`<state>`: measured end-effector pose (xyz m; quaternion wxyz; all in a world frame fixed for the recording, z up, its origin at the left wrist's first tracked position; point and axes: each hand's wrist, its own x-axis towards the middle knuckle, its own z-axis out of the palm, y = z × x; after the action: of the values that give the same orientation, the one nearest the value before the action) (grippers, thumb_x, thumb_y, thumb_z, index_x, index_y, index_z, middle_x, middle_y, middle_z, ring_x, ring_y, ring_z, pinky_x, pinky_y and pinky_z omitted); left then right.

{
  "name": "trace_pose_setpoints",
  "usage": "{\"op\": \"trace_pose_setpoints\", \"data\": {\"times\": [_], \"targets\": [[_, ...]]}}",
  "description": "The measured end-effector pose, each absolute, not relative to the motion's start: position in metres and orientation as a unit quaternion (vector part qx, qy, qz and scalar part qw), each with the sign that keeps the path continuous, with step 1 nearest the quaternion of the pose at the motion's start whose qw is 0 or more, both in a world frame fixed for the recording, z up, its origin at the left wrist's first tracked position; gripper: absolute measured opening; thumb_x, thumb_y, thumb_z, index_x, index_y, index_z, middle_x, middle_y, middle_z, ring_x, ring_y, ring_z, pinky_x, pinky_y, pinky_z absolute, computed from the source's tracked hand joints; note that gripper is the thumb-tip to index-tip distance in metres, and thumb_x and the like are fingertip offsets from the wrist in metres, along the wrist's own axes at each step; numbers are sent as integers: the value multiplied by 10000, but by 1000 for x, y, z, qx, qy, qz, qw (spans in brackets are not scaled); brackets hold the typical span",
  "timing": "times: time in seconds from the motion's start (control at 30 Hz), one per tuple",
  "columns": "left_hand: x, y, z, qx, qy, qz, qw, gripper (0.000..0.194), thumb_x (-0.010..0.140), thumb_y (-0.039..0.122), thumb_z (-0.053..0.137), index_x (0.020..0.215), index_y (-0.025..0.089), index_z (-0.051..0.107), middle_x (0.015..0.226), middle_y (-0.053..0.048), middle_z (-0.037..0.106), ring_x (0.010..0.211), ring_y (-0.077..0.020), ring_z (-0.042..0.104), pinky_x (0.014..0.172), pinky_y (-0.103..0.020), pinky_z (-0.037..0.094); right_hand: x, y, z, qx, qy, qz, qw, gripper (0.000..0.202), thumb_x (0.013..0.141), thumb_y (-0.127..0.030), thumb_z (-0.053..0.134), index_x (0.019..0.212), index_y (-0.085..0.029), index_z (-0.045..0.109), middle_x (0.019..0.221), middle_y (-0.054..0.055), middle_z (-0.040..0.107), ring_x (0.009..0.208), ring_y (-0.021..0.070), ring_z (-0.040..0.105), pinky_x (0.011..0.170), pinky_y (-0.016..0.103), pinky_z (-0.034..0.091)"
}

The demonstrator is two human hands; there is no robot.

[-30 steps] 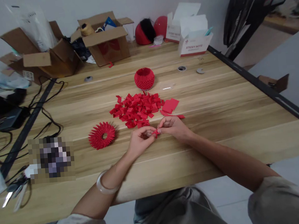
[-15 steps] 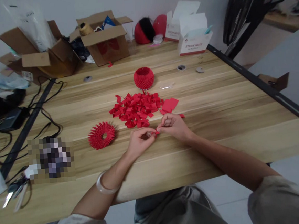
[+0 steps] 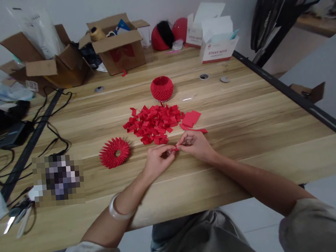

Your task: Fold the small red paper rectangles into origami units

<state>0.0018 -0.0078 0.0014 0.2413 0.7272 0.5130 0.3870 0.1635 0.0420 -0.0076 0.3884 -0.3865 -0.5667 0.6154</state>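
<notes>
A small red paper piece [image 3: 175, 149] is pinched between the fingertips of my left hand [image 3: 158, 159] and my right hand [image 3: 195, 144], which meet near the table's front. Just beyond them lies a loose pile of folded red paper pieces [image 3: 153, 121]. Flat red paper sheets [image 3: 191, 118] rest to the right of the pile, close to my right hand. To the left of my left hand is a spiky red paper ring [image 3: 114, 152] with a hole in its middle. A round red paper bowl [image 3: 162, 88] stands behind the pile.
Open cardboard boxes [image 3: 121, 50] and white sticky note boxes [image 3: 219, 50] stand along the back of the wooden table [image 3: 242, 108]. Black cables [image 3: 53, 131] and scissors [image 3: 24, 219] lie at the left. A black fan [image 3: 266, 13] is at the right.
The fingers of my right hand have shifted slightly around the small red piece, showing more of the red strip behind them. Both hands stay in nearly the same place.
</notes>
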Motion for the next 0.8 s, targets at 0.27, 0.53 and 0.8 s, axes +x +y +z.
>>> {"op": "trace_pose_setpoints", "data": {"times": [0.27, 0.53, 0.8], "targets": [[1, -7, -1, 699, 533, 397, 264, 155, 733, 185, 583, 813, 153, 711, 666, -47, 688, 497, -101, 519, 493, -213, 408, 167, 46, -10, -376, -506, 687, 360, 228, 552, -273, 779, 666, -158, 619, 680, 27, 704, 626, 137, 654, 659, 276, 517], [1, -7, -2, 683, 531, 413, 283, 143, 734, 199, 598, 795, 136, 710, 708, -77, 708, 522, -116, 558, 508, -220, 428, 168, 50, -15, -344, -471, 736, 344, 226, 528, -203, 797, 683, -151, 641, 705, 15, 712, 653, 114, 657, 701, 256, 506], [3, -9, -4, 660, 524, 431, 321, 144, 745, 225, 606, 816, 139, 699, 699, -63, 704, 550, -121, 593, 529, -215, 460, 166, 48, -15, -335, -481, 734, 343, 234, 549, -215, 786, 697, -143, 621, 629, -5, 679, 592, 101, 630, 623, 228, 484]]}}
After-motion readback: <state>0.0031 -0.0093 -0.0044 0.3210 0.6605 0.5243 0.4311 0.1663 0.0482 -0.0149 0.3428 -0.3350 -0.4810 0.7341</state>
